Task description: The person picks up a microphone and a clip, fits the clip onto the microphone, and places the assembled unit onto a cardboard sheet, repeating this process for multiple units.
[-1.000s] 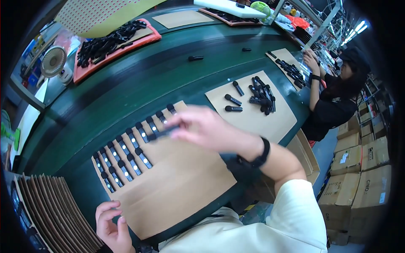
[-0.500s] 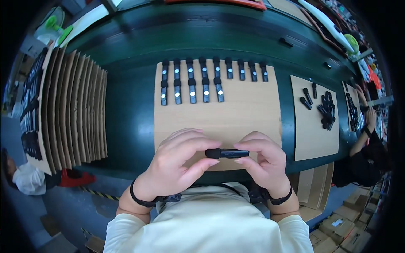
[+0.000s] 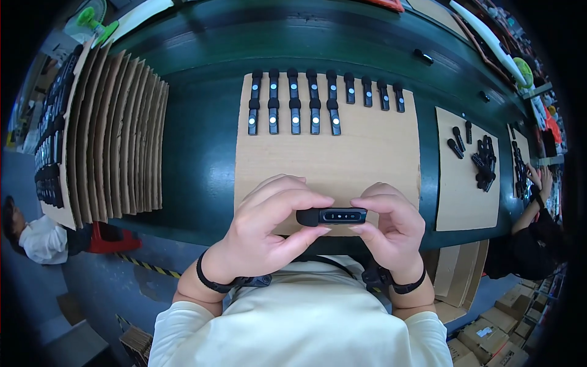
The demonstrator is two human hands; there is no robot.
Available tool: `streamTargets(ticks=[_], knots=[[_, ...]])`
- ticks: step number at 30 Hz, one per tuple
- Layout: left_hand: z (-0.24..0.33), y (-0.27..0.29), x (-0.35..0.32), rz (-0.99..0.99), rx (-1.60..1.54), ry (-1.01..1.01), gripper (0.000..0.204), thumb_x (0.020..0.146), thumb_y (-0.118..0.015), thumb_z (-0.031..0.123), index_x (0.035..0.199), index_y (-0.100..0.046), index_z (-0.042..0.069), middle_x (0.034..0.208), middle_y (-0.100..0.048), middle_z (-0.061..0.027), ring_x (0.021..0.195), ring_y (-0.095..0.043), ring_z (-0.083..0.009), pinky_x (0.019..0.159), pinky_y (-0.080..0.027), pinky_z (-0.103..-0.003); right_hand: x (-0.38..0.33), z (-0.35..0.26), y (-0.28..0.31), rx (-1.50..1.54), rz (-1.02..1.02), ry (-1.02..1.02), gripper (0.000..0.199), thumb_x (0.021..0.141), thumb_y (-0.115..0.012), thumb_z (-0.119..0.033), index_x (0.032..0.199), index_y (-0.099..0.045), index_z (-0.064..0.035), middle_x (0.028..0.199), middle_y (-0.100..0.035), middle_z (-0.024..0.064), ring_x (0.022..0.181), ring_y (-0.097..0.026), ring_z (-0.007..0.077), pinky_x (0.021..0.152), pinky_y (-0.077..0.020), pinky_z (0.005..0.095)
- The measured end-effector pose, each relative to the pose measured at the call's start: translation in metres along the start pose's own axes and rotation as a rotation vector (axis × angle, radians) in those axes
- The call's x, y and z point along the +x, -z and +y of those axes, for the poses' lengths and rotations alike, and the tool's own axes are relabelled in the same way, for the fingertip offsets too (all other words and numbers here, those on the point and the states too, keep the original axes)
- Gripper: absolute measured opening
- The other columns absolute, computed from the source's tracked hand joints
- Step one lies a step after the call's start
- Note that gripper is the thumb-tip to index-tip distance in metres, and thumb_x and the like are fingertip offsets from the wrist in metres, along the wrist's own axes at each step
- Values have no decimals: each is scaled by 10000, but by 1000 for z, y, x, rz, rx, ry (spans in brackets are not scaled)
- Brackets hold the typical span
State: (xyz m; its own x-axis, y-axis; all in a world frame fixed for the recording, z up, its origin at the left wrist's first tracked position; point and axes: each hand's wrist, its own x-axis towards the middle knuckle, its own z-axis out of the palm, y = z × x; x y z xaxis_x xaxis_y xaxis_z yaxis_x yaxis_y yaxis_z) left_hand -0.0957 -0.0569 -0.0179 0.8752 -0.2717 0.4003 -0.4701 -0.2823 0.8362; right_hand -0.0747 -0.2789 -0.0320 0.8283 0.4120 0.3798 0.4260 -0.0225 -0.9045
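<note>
A small black microphone [image 3: 342,216] with a rounded foam tip lies level between my hands, above the near part of a cardboard sheet [image 3: 324,162]. My left hand [image 3: 272,221] pinches the foam end between thumb and fingers. At the other end, the thumb and forefinger of my right hand [image 3: 391,226] grip the body. A glossy strip with small light marks on it faces up. Farther back on the sheet, similar black microphones [image 3: 295,116] stand in two rows, foam ends away from me, most with a pale round spot.
Upright cardboard sheets [image 3: 122,140] are stacked at the left of the green table [image 3: 199,153], microphones on the outermost. At right, another sheet [image 3: 455,196] bears a loose pile of microphones [image 3: 485,164]. A co-worker's hand [image 3: 541,183] is at the far right. Boxes [image 3: 483,336] lie below.
The microphone has been rolled about its length, so its glossy marked strip now faces up. Both hands keep their hold. The whole view has shifted slightly.
</note>
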Motion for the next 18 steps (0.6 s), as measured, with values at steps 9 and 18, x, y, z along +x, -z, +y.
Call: streamTargets(ticks=[9, 18], knots=[[-6, -3, 0, 2, 8, -83, 301, 704, -794, 34, 973, -662, 7, 905, -661, -93, 853, -627, -234, 951, -473, -460, 0, 3, -4, -20, 24, 90, 297, 766, -751, 17, 1045, -650, 25, 831, -641, 106, 720, -617, 180, 644, -480, 266], [1, -5, 6, 8, -5, -35, 274, 719, -775, 37, 967, -663, 8, 919, -665, -99, 849, -624, -241, 952, -466, -461, 0, 6, -3, -23, 27, 111, 309, 754, -728, 57, 1051, -653, 15, 879, -642, 120, 766, -622, 201, 663, -492, 279]])
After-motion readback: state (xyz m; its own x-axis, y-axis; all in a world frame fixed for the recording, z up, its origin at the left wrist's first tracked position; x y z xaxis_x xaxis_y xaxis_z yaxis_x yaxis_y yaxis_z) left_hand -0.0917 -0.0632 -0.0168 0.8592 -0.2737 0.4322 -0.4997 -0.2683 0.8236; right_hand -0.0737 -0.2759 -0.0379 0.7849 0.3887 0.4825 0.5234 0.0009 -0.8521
